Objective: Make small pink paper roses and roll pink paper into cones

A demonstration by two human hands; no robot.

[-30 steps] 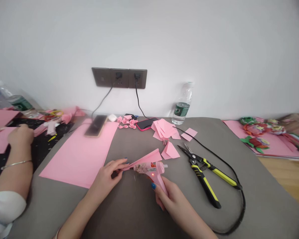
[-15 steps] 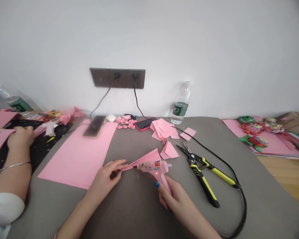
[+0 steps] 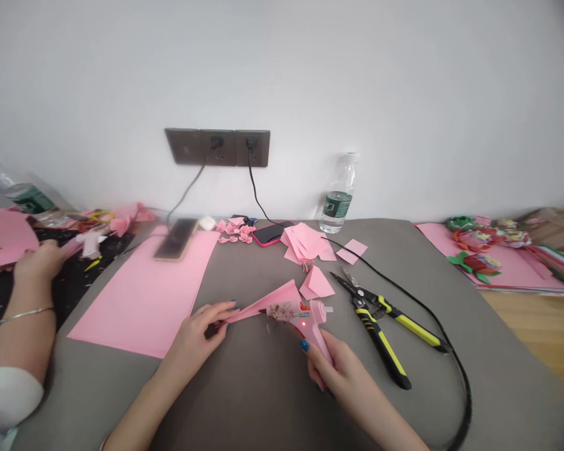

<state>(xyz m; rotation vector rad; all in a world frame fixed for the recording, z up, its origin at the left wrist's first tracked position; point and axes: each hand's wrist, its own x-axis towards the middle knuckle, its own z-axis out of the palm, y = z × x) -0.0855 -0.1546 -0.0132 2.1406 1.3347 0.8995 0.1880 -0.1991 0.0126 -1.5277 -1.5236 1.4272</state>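
Observation:
My left hand [image 3: 205, 327] is closed on one end of a narrow folded strip of pink paper [image 3: 267, 300], pinching it at the fingertips near the table top. In my right hand [image 3: 328, 363] is a pink hot glue gun [image 3: 305, 318], gripped by its handle with a small red light lit. Its stained nozzle points left, at the lower edge of the strip; whether the tip touches the paper I cannot tell. Just beyond lie a folded pink piece [image 3: 316, 283] and a pile of pink paper squares [image 3: 306, 242].
Yellow-and-black pliers [image 3: 380, 319] and a black cord [image 3: 404, 282] lie to the right. A large pink sheet [image 3: 155, 300] with a phone [image 3: 177, 239] is left. A water bottle [image 3: 337, 203] stands by the wall. At far left, another person's hand [image 3: 40, 266] handles pink paper.
My right hand has drawn the glue gun slightly to the right along the paper strip. My left hand keeps its pinch. The other person's pink paper at the left has shifted.

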